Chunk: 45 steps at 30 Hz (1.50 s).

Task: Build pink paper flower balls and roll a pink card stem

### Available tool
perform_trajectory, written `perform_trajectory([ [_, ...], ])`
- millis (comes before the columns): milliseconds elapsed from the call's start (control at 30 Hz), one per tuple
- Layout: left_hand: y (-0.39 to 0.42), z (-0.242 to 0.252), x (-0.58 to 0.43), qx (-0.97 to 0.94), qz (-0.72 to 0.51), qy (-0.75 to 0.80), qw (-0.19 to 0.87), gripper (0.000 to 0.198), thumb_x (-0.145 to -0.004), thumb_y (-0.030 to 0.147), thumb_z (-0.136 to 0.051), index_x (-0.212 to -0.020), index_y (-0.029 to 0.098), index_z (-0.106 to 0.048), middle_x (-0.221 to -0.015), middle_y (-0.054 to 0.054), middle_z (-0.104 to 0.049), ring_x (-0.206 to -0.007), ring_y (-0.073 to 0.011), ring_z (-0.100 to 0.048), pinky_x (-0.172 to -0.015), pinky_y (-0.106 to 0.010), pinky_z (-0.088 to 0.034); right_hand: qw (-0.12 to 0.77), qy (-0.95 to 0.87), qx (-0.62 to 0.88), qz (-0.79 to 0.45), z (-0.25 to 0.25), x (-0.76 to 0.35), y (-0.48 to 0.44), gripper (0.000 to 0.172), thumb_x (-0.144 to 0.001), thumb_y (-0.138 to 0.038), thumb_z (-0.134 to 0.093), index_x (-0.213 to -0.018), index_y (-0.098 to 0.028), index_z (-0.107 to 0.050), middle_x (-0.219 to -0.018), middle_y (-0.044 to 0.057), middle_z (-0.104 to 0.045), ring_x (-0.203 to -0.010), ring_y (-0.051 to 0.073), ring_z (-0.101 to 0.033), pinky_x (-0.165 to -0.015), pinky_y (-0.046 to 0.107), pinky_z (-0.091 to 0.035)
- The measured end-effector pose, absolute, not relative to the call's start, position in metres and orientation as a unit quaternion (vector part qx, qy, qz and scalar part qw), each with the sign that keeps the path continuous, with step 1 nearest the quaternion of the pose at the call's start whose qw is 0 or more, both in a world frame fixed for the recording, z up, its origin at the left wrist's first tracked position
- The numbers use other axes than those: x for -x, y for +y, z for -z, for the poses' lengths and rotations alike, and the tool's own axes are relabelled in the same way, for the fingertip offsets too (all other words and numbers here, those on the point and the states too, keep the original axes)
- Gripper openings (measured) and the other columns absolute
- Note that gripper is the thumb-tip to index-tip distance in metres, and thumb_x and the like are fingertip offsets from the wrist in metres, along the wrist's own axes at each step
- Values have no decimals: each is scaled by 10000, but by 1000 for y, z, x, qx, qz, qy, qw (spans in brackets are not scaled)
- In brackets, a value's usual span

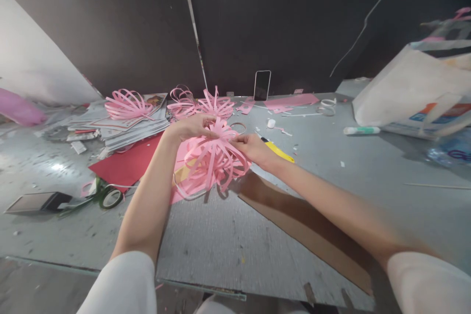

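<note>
A pink paper flower made of looped strips (213, 157) is held up over the grey table (228, 245). My left hand (191, 127) is closed on its top edge from the left. My right hand (252, 148) pinches its strips from the right. Both forearms reach in from the bottom of the view. Pink paper (180, 191) lies flat on the table under the flower.
Other pink looped flowers (127, 104) (215, 104) rest on a paper stack (121, 130) and at the back. Red sheet (128, 162), brown cardboard (294, 221), yellow cutter (277, 151), tape roll (110, 197), glue stick (361, 130), propped phone (262, 85), white bag (415, 91) at right.
</note>
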<state>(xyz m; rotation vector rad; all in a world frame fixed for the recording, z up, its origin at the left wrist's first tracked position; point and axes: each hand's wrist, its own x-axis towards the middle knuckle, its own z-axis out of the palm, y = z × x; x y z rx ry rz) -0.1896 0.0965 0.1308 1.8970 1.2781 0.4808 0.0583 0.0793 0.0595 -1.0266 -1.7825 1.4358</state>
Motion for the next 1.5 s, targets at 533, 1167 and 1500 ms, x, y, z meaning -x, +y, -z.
perform_trajectory([
  [533, 95, -136, 200, -756, -192, 495, 382, 299, -763, 362, -859, -922, 187, -675, -820, -8, -629, -728, -153, -573, -659, -283, -405, 305, -672, 375, -561, -64, -68, 98, 284, -884, -439, -742, -772, -182, -787, -697, 17, -696, -630, 128, -561, -631, 281, -437],
  [1167, 92, -136, 202, -769, -200, 452, 406, 290, -812, 332, -848, -1009, 176, -704, -836, -3, -657, -706, -130, -599, -671, -269, -428, 253, -712, 320, -571, -84, -78, 105, 236, -764, -373, -881, -910, -195, -826, -839, 29, -759, -748, 152, -626, -728, 314, -485],
  [1500, 96, -131, 210, -789, -197, 428, 394, 345, -867, 359, -835, -1141, 173, -740, -803, -11, -677, -714, -149, -617, -704, -295, -444, 245, -700, 325, -587, -104, -86, 94, 183, -817, -272, -864, -969, -189, -805, -786, 9, -753, -702, 134, -623, -713, 297, -488],
])
